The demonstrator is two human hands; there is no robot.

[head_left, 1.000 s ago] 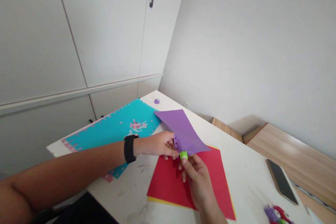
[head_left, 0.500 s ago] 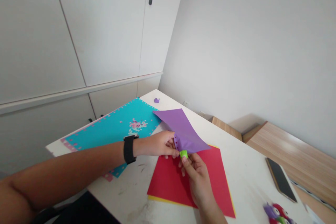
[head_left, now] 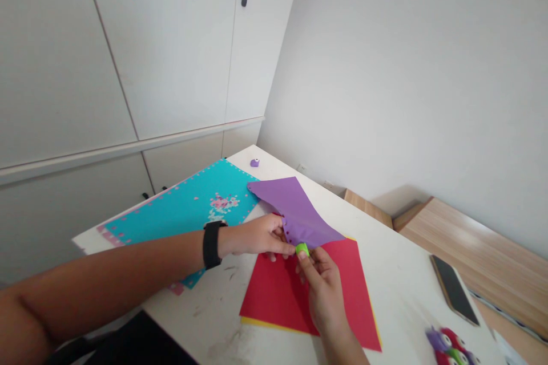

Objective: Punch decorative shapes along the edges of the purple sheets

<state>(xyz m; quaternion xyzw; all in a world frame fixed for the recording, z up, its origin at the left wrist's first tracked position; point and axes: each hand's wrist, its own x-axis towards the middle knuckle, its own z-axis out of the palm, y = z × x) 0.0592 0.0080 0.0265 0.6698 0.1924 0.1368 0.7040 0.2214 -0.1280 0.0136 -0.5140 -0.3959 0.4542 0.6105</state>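
Note:
My left hand (head_left: 276, 236), wearing a black wristband (head_left: 212, 244), pinches the near edge of a purple sheet of paper (head_left: 295, 205). The sheet is raised and bent, with a row of small punched holes along that edge. In my right hand (head_left: 323, 279) is a small green craft hole punch (head_left: 302, 248), gripped between thumb and fingers at the sheet's near edge. How far the paper sits in the punch is hidden. Under both hands lies a red sheet (head_left: 278, 302), on top of a yellow sheet (head_left: 257, 322) that shows only at its borders.
A blue sheet (head_left: 171, 219) with punched borders and pink and white paper bits lies to the left over a pink one. A purple punch (head_left: 254, 163) stands at the far corner. At right are a phone (head_left: 454, 288) and several coloured punches (head_left: 454, 348).
The green punch and my right hand have shifted slightly right along the purple sheet's edge. My left hand keeps its pinch. The view has moved a little.

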